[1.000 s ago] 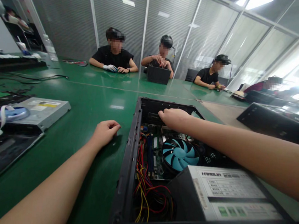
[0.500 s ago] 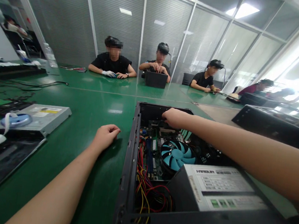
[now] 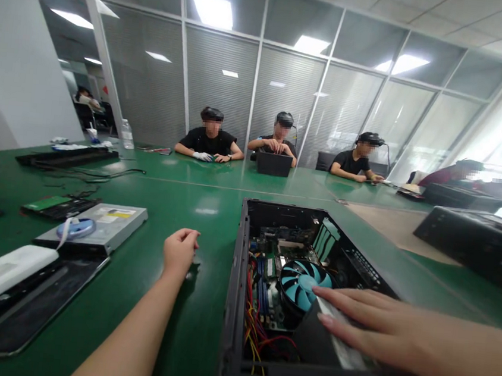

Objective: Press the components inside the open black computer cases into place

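An opened black computer case lies on the green table, its inside facing up. Over the power supply at its near end, my right hand is spread with fingers extended, covering most of the label. Past the fingertips sits a blue-bladed cooling fan on the motherboard. Red and yellow wires bunch along the left inner side. To the left of the case, my left hand hovers low by the tabletop with fingers curled together; what they hold, if anything, cannot be made out.
On the left lie an optical drive with a blue roll on it, a white elongated device and a black panel. Another black case stands at right. Several people sit across the table.
My right hand has drawn back from the far end of the case to above the power supply, its fingers now spread. My left hand stays curled beside the case. The view has tilted up.
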`<action>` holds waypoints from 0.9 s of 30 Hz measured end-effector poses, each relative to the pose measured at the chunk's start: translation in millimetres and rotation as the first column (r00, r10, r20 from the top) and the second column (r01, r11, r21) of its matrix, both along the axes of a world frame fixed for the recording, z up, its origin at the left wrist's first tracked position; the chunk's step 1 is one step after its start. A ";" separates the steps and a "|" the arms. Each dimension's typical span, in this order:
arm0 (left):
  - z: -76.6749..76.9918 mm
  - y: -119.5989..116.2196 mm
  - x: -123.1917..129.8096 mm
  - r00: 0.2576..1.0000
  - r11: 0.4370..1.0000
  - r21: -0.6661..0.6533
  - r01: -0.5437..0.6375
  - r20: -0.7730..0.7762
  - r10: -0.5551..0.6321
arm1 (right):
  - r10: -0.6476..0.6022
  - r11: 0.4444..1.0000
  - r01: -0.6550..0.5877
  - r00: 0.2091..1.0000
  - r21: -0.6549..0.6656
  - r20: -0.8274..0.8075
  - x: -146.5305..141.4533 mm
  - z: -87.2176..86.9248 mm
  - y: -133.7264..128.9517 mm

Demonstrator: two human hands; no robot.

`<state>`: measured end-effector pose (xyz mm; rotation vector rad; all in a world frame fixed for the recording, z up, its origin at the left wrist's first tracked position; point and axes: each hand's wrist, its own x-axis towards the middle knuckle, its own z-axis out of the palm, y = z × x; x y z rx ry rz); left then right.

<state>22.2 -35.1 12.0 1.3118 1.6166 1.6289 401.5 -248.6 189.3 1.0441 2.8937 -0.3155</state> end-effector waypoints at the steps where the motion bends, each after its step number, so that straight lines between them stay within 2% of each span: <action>1: 0.0 0.8 -6.2 0.993 0.993 0.035 -0.116 0.025 0.115 | 0.041 0.999 -0.040 0.999 -0.021 0.029 -3.5 8.0 22.0; 3: 1.0 2.0 -18.0 0.952 0.949 0.086 -0.305 0.052 0.301 | 0.104 0.995 -0.103 0.993 -0.009 0.052 -12.0 15.8 75.7; 4: 2.1 2.1 -22.8 0.933 0.927 0.103 -0.360 0.055 0.356 | 0.109 0.993 -0.111 0.993 0.035 0.044 -17.6 14.3 105.0; 6: 5.3 1.4 -28.8 0.912 0.903 0.128 -0.410 0.031 0.409 | 0.013 0.976 -0.003 0.999 0.216 -0.044 -32.9 -0.2 161.0; 7: 7.1 0.4 -30.0 0.910 0.901 0.135 -0.411 0.004 0.415 | -0.076 0.939 0.114 0.989 0.324 -0.126 -42.9 -12.3 184.5; 9: 10.1 -2.2 -29.5 0.918 0.915 0.133 -0.380 -0.068 0.391 | -0.237 0.800 0.358 0.926 0.481 -0.296 -66.5 -42.6 217.2; 10: 11.1 -3.6 -28.4 0.925 0.928 0.128 -0.350 -0.111 0.364 | -0.292 0.737 0.448 0.886 0.505 -0.360 -79.0 -59.2 225.8; 11: 11.6 -5.0 -27.1 0.931 0.941 0.124 -0.314 -0.153 0.331 | -0.333 0.699 0.510 0.853 0.501 -0.403 -91.0 -75.8 229.9; 12: 11.9 -6.2 -25.6 0.936 0.954 0.120 -0.275 -0.192 0.294 | -0.361 0.693 0.541 0.832 0.476 -0.420 -101.6 -91.5 230.1; 14: 12.0 -7.9 -22.9 0.939 0.970 0.116 -0.214 -0.247 0.237 | -0.384 0.737 0.542 0.827 0.403 -0.410 -115.7 -118.3 223.0; 17: 12.7 -9.1 -19.6 0.940 0.977 0.119 -0.177 -0.275 0.204 | -0.370 0.813 0.490 0.851 0.314 -0.373 -113.0 -143.0 203.3; 20: 14.2 -9.9 -16.7 0.946 0.982 0.113 -0.149 -0.272 0.175 | -0.411 0.837 0.509 0.828 0.202 -0.382 -87.2 -149.8 177.7; 25: 14.2 -10.0 -12.5 0.965 0.992 0.100 -0.080 -0.243 0.102 | -0.474 0.858 0.513 0.802 0.012 -0.362 -36.1 -146.2 123.6; 27: 13.8 -9.6 -10.6 0.965 0.994 0.094 -0.061 -0.248 0.083 | -0.486 0.850 0.526 0.759 -0.033 -0.434 -20.2 -148.4 106.2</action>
